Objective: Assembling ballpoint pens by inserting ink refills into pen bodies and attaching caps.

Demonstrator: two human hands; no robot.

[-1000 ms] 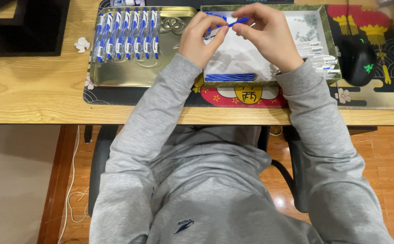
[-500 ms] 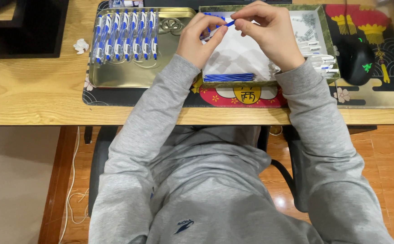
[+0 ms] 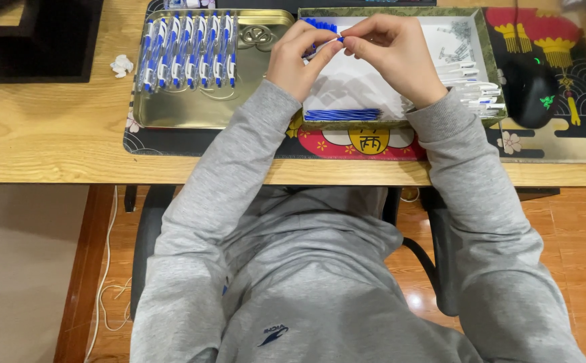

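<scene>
While both hands meet over the white box (image 3: 400,123), a slim blue-and-white pen part (image 3: 326,44) is pinched between them.

Left hand (image 3: 300,60) and right hand (image 3: 390,57) are each closed on it with fingertips, above the box's far edge. It looks light, stiff, smooth and likely slippery, so holding it near both ends seems best. Blue refills (image 3: 342,115) lie at the box's 6 o'clock, white barrels (image 3: 476,91) at 3 o'clock; finished pens (image 3: 189,50) fill the gold tray (image 3: 192,111) at 9 o'clock.
</scene>
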